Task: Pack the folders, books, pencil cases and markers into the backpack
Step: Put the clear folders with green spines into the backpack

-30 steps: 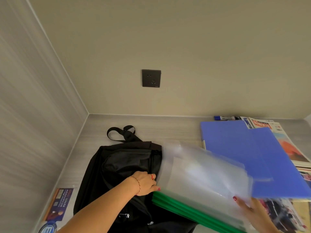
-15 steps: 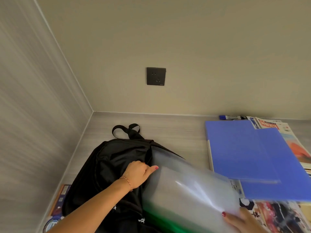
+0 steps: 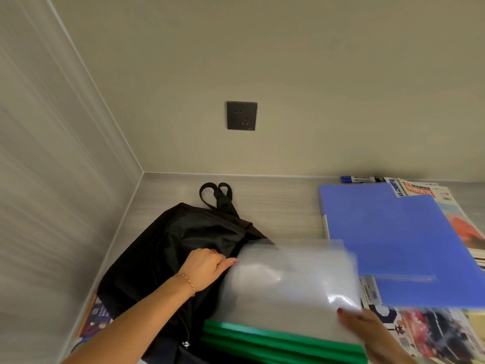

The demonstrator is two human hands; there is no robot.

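A clear folder, blurred at lower centre of the frame, sits with its far corner just inside the mouth of the black backpack while the rest lies over a green folder along the bottom edge; the likeliest trouble from here is that corner catching on the soft rim of the opening, since the bag lies slack on the tabletop and only one hand props it; the slick plastic could also bow or slip from a light hold at its near edge; the green folder beneath may be dragged along or left behind, hard to judge. The left hand, forearm reaching in from lower left, has its fingers curled into the bag's black fabric at the opening, thumb pointing toward the clear sheet, apparently holding the mouth apart. The right hand, at lower right and smeared, holds the clear folder's near corner, one finger lying on top; how tightly, I cannot tell. A blue folder, magazines and blue markers wait at right, still unpacked.
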